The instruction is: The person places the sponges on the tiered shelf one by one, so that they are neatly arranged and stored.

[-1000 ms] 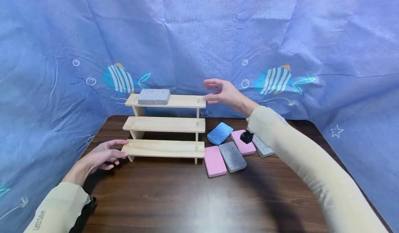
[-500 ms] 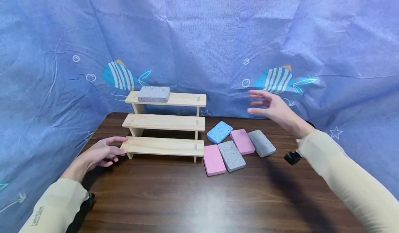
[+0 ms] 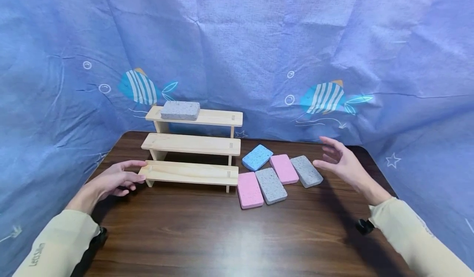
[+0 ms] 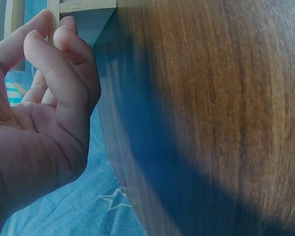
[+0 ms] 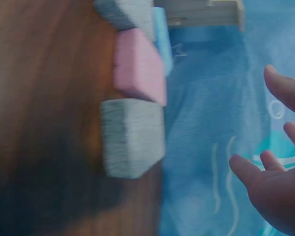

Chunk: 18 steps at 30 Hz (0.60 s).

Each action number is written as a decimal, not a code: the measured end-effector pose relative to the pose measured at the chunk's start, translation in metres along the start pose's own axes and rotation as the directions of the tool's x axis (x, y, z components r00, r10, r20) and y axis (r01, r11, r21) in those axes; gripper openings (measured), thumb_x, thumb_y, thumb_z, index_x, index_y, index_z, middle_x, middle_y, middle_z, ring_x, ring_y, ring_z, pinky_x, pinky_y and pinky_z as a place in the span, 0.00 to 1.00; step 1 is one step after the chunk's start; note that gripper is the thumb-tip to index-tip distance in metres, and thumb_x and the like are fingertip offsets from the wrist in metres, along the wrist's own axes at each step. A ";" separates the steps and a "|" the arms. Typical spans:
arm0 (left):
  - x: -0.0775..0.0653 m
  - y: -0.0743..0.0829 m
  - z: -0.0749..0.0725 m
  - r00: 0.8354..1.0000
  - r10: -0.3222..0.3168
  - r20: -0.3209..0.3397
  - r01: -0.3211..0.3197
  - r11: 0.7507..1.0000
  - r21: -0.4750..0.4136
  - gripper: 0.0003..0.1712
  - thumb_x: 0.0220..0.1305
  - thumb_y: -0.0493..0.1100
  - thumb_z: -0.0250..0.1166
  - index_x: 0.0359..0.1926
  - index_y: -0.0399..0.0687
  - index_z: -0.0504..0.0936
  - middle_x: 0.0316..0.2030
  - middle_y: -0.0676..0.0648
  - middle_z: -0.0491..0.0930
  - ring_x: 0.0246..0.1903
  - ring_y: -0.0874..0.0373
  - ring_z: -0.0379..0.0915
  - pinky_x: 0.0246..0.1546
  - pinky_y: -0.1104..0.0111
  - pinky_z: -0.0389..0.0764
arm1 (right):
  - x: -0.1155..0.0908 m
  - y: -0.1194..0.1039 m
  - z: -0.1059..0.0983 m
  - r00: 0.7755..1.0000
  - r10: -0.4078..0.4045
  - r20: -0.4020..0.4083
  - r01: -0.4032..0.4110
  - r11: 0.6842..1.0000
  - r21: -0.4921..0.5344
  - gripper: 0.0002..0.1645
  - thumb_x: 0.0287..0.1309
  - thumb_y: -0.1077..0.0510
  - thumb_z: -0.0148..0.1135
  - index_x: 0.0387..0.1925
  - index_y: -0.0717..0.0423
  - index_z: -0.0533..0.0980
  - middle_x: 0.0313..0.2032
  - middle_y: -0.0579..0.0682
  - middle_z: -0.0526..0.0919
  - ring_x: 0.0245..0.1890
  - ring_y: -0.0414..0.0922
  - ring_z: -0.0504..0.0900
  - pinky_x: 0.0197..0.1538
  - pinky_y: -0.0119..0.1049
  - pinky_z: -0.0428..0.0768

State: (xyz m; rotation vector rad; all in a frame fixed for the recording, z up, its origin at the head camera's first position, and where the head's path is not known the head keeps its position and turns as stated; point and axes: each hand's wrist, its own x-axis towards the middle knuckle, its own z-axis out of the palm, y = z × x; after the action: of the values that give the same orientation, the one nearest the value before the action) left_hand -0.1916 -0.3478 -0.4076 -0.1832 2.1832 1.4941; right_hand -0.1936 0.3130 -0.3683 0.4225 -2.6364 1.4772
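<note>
My left hand (image 3: pixel 111 183) is at the left end of a three-step wooden display stand (image 3: pixel 192 173), thumb and index finger gripping the lowest shelf's end. In the left wrist view, the fingertips meet the pale wood (image 4: pixel 88 7). My right hand (image 3: pixel 344 166) holds nothing, fingers spread, just right of a grey speckled sponge (image 3: pixel 306 171). To its left lie a pink sponge (image 3: pixel 284 169), a second grey sponge (image 3: pixel 271 186), another pink sponge (image 3: pixel 249 190) and a blue sponge (image 3: pixel 257 157). On the top shelf's left part sits a pale grey sponge (image 3: pixel 180 110).
Everything stands on a dark brown wooden table (image 3: pixel 185 231) with rounded far corners. A blue cloth (image 3: pixel 237 42) printed with striped fish hangs behind and around it. The two lower shelves are bare.
My right hand has moved from the top shelf's right end rightward and down, beside the rightmost grey sponge. The left hand stays at the stand. The sponges have not moved.
</note>
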 end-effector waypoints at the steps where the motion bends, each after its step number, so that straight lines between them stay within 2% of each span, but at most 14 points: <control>1: 0.000 0.000 0.000 1.000 -0.001 0.000 0.001 1.000 -0.002 0.46 0.65 0.48 0.71 0.76 0.48 0.57 0.43 0.49 0.86 0.28 0.59 0.78 0.22 0.71 0.80 | -0.003 0.004 0.002 1.000 -0.003 -0.006 0.003 1.000 -0.009 0.50 0.57 0.60 0.76 0.76 0.56 0.59 0.72 0.61 0.63 0.67 0.54 0.68 0.61 0.28 0.74; 2: 0.000 0.000 -0.001 1.000 -0.002 0.001 0.002 1.000 -0.004 0.46 0.65 0.48 0.72 0.76 0.48 0.57 0.43 0.49 0.86 0.28 0.59 0.79 0.22 0.71 0.80 | -0.005 0.008 0.004 1.000 -0.005 -0.010 0.004 1.000 -0.016 0.52 0.56 0.60 0.77 0.76 0.56 0.59 0.73 0.60 0.62 0.67 0.56 0.67 0.62 0.28 0.73; 4: 0.001 0.000 -0.001 1.000 -0.004 0.001 0.004 1.000 -0.008 0.46 0.65 0.48 0.72 0.76 0.48 0.58 0.43 0.49 0.86 0.28 0.59 0.79 0.22 0.71 0.80 | -0.010 0.016 0.007 1.000 0.004 -0.012 -0.004 1.000 -0.016 0.54 0.55 0.60 0.77 0.77 0.56 0.57 0.74 0.59 0.58 0.69 0.60 0.63 0.66 0.37 0.72; 6: 0.001 0.000 -0.002 1.000 -0.001 0.002 0.001 1.000 -0.012 0.46 0.65 0.48 0.72 0.76 0.48 0.58 0.43 0.49 0.86 0.28 0.59 0.78 0.22 0.72 0.80 | -0.014 0.022 0.010 1.000 0.018 -0.013 -0.018 1.000 -0.003 0.55 0.54 0.60 0.78 0.77 0.56 0.56 0.74 0.59 0.55 0.70 0.63 0.59 0.69 0.49 0.68; 9: 0.002 0.000 -0.002 1.000 0.005 0.008 -0.004 1.000 -0.020 0.45 0.65 0.48 0.71 0.76 0.48 0.58 0.43 0.49 0.86 0.27 0.60 0.78 0.22 0.72 0.80 | -0.020 0.032 0.015 0.999 0.051 -0.015 -0.051 0.999 0.020 0.58 0.52 0.61 0.79 0.77 0.55 0.54 0.74 0.61 0.51 0.72 0.65 0.53 0.67 0.67 0.60; 13: 0.003 -0.002 -0.003 1.000 0.004 0.016 -0.003 0.999 -0.032 0.44 0.65 0.47 0.71 0.75 0.48 0.58 0.42 0.49 0.86 0.27 0.60 0.79 0.22 0.72 0.80 | -0.025 0.042 0.020 0.996 0.084 -0.022 -0.083 0.996 0.040 0.60 0.51 0.63 0.79 0.78 0.55 0.52 0.74 0.66 0.47 0.73 0.68 0.48 0.65 0.74 0.56; 18: 0.003 -0.004 -0.004 1.000 0.001 0.015 -0.001 0.999 -0.037 0.43 0.65 0.47 0.71 0.75 0.49 0.59 0.43 0.49 0.86 0.27 0.60 0.79 0.21 0.72 0.80 | -0.028 0.052 0.027 0.995 0.099 -0.019 -0.098 0.995 0.029 0.60 0.49 0.63 0.80 0.77 0.58 0.53 0.73 0.67 0.48 0.72 0.67 0.48 0.64 0.75 0.57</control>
State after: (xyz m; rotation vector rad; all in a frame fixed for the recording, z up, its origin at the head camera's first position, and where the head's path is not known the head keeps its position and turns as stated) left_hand -0.1945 -0.3522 -0.4110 -0.1823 2.1449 1.5324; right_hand -0.1801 0.3213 -0.4317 0.2820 -2.6594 1.5388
